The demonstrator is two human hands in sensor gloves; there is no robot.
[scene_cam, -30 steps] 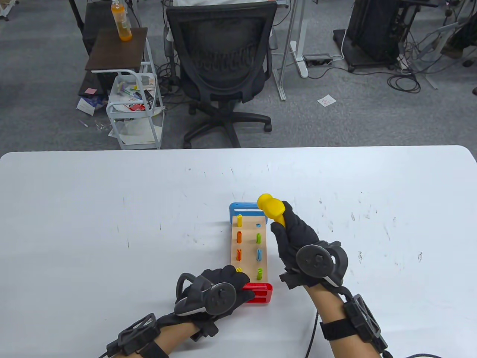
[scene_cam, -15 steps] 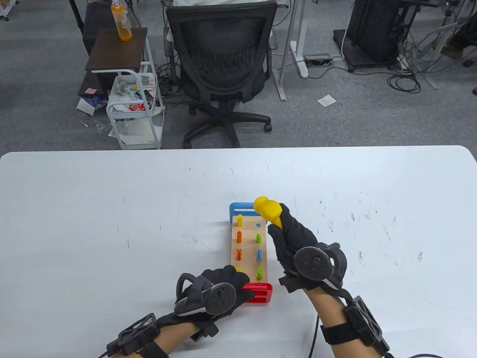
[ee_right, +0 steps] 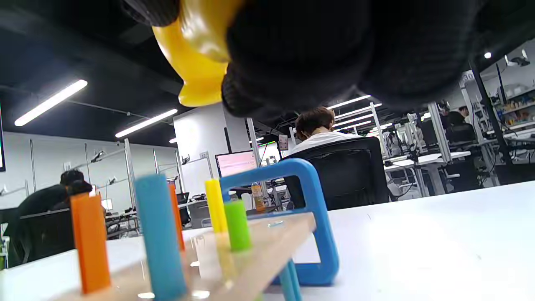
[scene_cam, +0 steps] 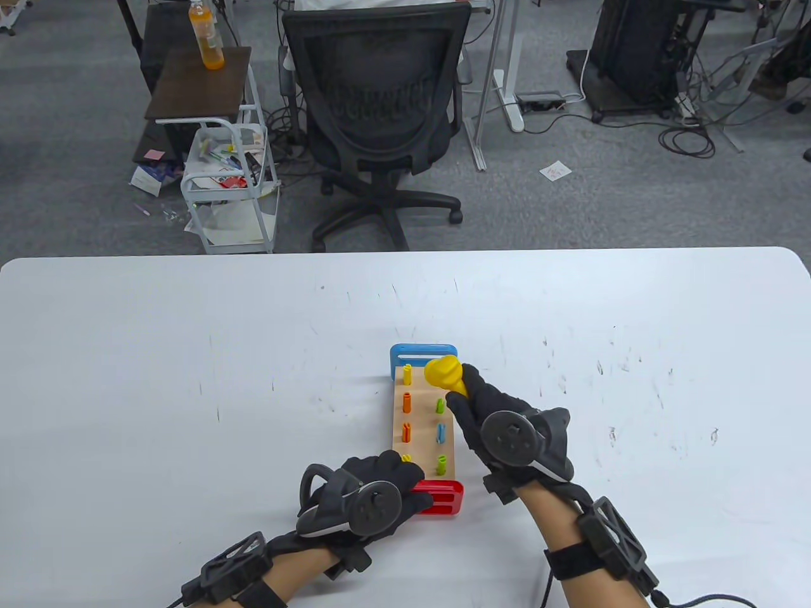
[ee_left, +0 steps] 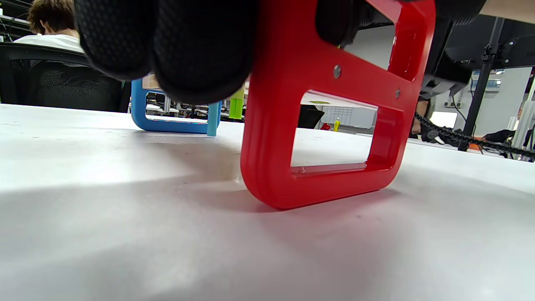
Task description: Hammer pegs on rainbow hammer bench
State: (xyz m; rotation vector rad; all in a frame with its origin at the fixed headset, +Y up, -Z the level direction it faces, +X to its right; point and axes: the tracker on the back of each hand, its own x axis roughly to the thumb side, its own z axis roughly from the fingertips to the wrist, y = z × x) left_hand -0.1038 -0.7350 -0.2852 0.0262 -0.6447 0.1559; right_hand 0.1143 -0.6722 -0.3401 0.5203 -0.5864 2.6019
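hammering partly done, judging by peg heights. table view: rainbow hammer bench (scene_cam: 423,421) lying lengthwise on desk (scene_cam: 158,354), blue end frame (scene_cam: 423,350) far, red end frame (scene_cam: 440,497) near. left hand (scene_cam: 374,484) resting on bench's near-left corner, fingers curled over edge by red frame, prob. steadying it. right hand (scene_cam: 491,415) gripping yellow hammer (scene_cam: 443,375) by handle, fingers wrapped close round it; head over far-right part of board, hiding whatever peg sits there. left row: yellow peg (scene_cam: 407,373), orange peg (scene_cam: 407,401), second orange peg (scene_cam: 406,431) all standing proud; nearest yellow peg (scene_cam: 407,457) looks almost flush, so likely driven already. right row: green peg (scene_cam: 438,405), blue peg (scene_cam: 441,432), near green peg (scene_cam: 441,465) all up.

left wrist view: low angle across desk, red frame close, gloved fingers (ee_left: 196,46) pressing on its top-left from above; blue frame small behind. can't tell grip detail beyond that.

right wrist view: hammer head at top, held in dark glove (ee_right: 334,46); below, blue, orange, yellow, green pegs rising well clear of wooden board, blue frame beyond. can't tell from here whether head touches any peg.

judgement: early-to-mid stage. one peg seemingly down, far-right one unknown, abt six left to knock in.
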